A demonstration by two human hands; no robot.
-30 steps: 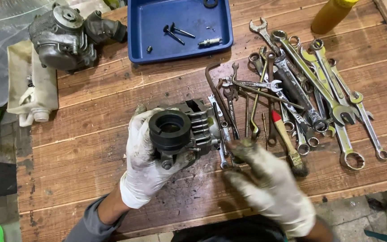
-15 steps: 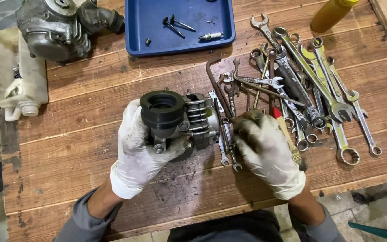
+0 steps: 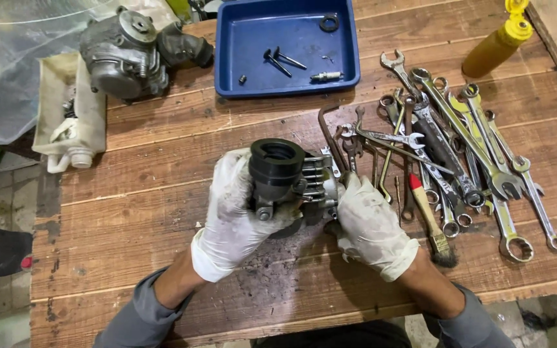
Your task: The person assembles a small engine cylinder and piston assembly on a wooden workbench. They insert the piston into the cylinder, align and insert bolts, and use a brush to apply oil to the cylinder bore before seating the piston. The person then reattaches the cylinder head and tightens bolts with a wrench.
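A small finned engine cylinder head [image 3: 311,183] with a black rubber intake pipe [image 3: 275,166] on top is held over the wooden workbench [image 3: 156,193]. My left hand [image 3: 234,216], in a dirty white glove, grips the black pipe and the part's left side. In a matching glove, my right hand [image 3: 369,222] closes on the part's right side, covering that end. Both forearms come in from the bottom edge in grey sleeves.
A pile of several wrenches [image 3: 459,148], a bent hex key [image 3: 327,132] and a red-handled brush [image 3: 428,219] lie to the right. A blue tray [image 3: 288,71] with bolts stands at the back, a grey engine casing [image 3: 127,55] back left, a yellow bottle [image 3: 501,42] back right.
My right hand moved from the bench near the tools onto the right side of the engine part. The part is now held by both hands.
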